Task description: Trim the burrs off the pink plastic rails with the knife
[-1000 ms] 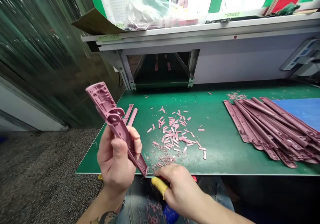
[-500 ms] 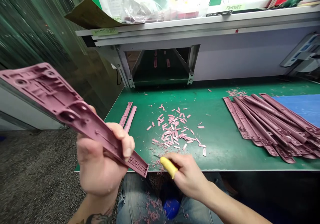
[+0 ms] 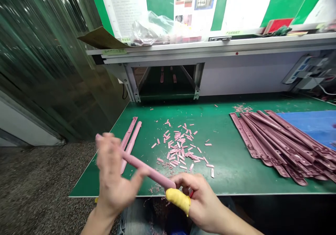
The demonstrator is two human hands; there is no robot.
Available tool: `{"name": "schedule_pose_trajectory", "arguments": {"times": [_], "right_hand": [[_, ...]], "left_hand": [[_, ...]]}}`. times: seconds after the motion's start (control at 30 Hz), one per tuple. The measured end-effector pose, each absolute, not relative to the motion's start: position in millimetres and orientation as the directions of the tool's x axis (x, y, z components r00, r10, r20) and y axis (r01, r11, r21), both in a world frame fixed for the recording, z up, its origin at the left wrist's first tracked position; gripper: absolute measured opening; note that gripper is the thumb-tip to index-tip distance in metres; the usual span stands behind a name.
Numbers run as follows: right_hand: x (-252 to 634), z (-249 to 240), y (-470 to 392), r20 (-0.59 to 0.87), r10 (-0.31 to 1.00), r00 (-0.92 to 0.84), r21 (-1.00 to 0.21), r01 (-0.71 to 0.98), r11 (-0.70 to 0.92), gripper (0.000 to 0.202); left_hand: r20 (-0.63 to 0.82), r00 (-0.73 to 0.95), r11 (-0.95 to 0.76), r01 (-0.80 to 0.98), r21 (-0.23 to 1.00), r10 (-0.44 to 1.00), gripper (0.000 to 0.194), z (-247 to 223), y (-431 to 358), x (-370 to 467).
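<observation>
A long pink plastic part (image 3: 153,173) slants across the front of the table, its smooth rounded side up. My right hand (image 3: 202,200), with a yellow finger cot (image 3: 178,198) on the thumb, pinches its near end. A small bit of red shows inside that hand; what it belongs to is hidden. Over the part's other end lies my left hand (image 3: 112,179), smeared by motion, fingers stretched and thumb apart, touching the part. Two similar pink parts (image 3: 135,135) lie side by side just beyond my left hand.
Many small pink offcuts (image 3: 181,147) and shavings lie scattered mid-table. A heap of pink parts (image 3: 278,140) rests at right, beside a blue sheet (image 3: 312,123). Behind, a conveyor opening (image 3: 168,88) holds more pink pieces under a shelf (image 3: 178,49).
The pink part has turned over, from hollow ribbed side to smooth side, and come lower. My right hand has taken hold of its near end; my left fingers have loosened. The view has tilted up.
</observation>
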State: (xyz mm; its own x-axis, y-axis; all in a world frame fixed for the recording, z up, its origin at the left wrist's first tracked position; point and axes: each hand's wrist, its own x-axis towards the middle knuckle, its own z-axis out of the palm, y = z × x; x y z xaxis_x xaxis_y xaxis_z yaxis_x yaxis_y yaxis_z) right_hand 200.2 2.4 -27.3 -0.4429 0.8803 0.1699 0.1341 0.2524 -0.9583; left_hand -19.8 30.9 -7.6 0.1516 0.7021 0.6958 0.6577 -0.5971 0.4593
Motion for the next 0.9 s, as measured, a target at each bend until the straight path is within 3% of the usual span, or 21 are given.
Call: {"name": "schedule_pose_trajectory", "arguments": {"times": [0.03, 0.07, 0.1, 0.2, 0.27, 0.33, 0.43, 0.5, 0.57, 0.63, 0.7, 0.8, 0.9], "right_hand": [[204.4, -23.0, 4.7, 0.116, 0.873, -0.475, -0.977, 0.102, 0.185, 0.020], [206.9, -20.1, 6.6, 0.054, 0.858, -0.511, -0.994, 0.052, 0.093, 0.025], [207.7, -19.0, 7.8, -0.017, 0.834, -0.551, -1.000, -0.007, -0.025, 0.032], [205.0, -23.0, 9.2, -0.174, 0.727, -0.664, -0.928, -0.135, -0.347, 0.052], [205.6, -26.5, 9.5, -0.162, 0.723, -0.672, -0.920, -0.162, -0.357, 0.056], [211.5, -26.3, 10.6, -0.084, 0.786, -0.612, -0.972, -0.124, -0.200, 0.047], [222.7, -19.4, 14.3, 0.117, 0.847, -0.519, -0.968, 0.130, 0.213, 0.043], [224.5, -15.1, 18.3, 0.289, 0.779, -0.556, -0.796, 0.312, 0.518, 0.044], [220.1, -13.7, 23.6, 0.414, 0.676, -0.610, -0.535, 0.437, 0.723, 0.052], [213.3, -14.5, 29.5, 0.480, 0.609, -0.632, -0.303, 0.532, 0.791, 0.057], [208.5, -15.7, 34.4, 0.496, 0.571, -0.654, -0.176, 0.568, 0.804, 0.051], [208.9, -15.5, 37.2, 0.487, 0.521, -0.701, -0.124, 0.536, 0.835, 0.040], [213.3, -13.6, 35.6, 0.507, 0.510, -0.695, -0.140, 0.518, 0.844, 0.039]], "left_hand": [[0.658, 0.381, -0.674, 0.690, 0.265, 0.649, 0.084, -9.3, 24.0, -22.7], [0.575, 0.555, -0.742, 0.655, 0.144, 0.601, 0.082, -9.5, 17.9, -25.1], [0.486, 0.667, -0.794, 0.600, 0.100, 0.565, 0.077, -8.2, 13.0, -26.9], [0.334, 0.755, -0.825, 0.537, 0.178, 0.564, 0.070, 0.7, 7.7, -30.7], [0.286, 0.757, -0.809, 0.548, 0.211, 0.588, 0.067, 7.0, 10.8, -34.4], [0.256, 0.752, -0.794, 0.566, 0.222, 0.608, 0.065, 11.9, 16.4, -40.2], [0.243, 0.748, -0.786, 0.600, 0.152, 0.618, 0.057, 20.0, 24.6, -49.0], [0.241, 0.774, -0.802, 0.597, 0.033, 0.586, 0.054, 27.9, 28.1, -51.7], [0.230, 0.815, -0.825, 0.560, -0.077, 0.532, 0.053, 37.0, 30.0, -50.9], [0.215, 0.846, -0.843, 0.521, -0.135, 0.489, 0.049, 45.4, 30.7, -47.9], [0.221, 0.860, -0.852, 0.497, -0.164, 0.459, 0.046, 51.2, 30.4, -45.0], [0.256, 0.864, -0.856, 0.484, -0.182, 0.434, 0.044, 53.8, 27.6, -43.4], [0.305, 0.835, -0.850, 0.512, -0.124, 0.458, 0.047, 48.5, 21.0, -43.8]]}}
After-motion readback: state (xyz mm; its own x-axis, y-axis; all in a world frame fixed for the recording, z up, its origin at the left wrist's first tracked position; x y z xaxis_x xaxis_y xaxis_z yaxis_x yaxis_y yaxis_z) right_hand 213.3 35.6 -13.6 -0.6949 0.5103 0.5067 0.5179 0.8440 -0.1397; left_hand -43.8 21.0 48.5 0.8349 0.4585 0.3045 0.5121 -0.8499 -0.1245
